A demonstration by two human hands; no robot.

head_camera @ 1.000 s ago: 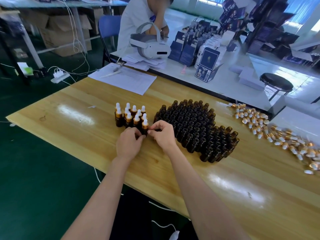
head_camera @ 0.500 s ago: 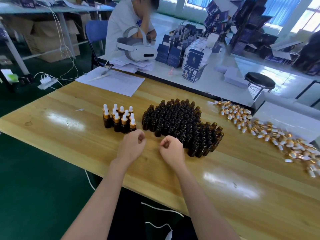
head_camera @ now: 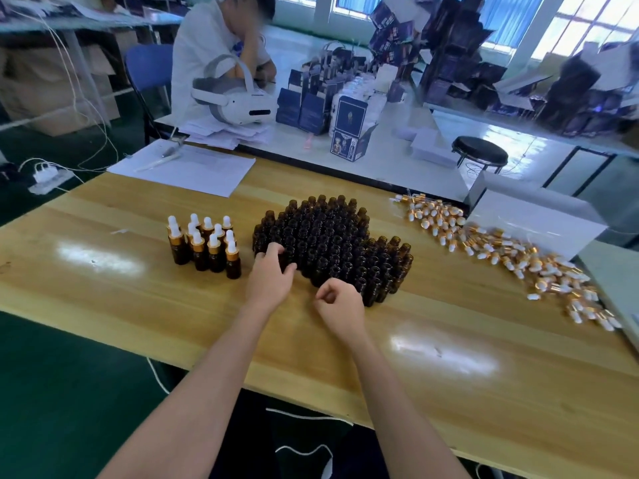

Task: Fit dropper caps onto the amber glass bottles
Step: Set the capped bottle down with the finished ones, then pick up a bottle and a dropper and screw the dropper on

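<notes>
Since half a second ago the left grip [head_camera: 269, 276] has moved forward from the bare wood to the near-left edge of the block of uncapped amber glass bottles [head_camera: 332, 243]. Its fingers are spread over the outer bottles and touching them; cannot tell whether one is actually held. The right grip [head_camera: 340, 302] stays back just beside that block's near edge, fingers curled in, nothing visible in it. The ten amber bottles capped with gold-collared white-bulb droppers [head_camera: 204, 243] stand unchanged, left of the block, upright. The loose gold-and-white dropper caps [head_camera: 501, 250] lie in a strip along the right edge of the glossy light-wood table [head_camera: 449, 375], well apart from both hands. A white paper sheet [head_camera: 183, 167] sits at the far-left corner and a white box [head_camera: 536, 219] at the far-right. Beyond are a white headset [head_camera: 231, 102], dark-blue cartons [head_camera: 349, 133], a black stool [head_camera: 479, 152] and a seated person [head_camera: 207, 46]. Bare wood runs from the hands to the near edge and left of the capped bottles.
</notes>
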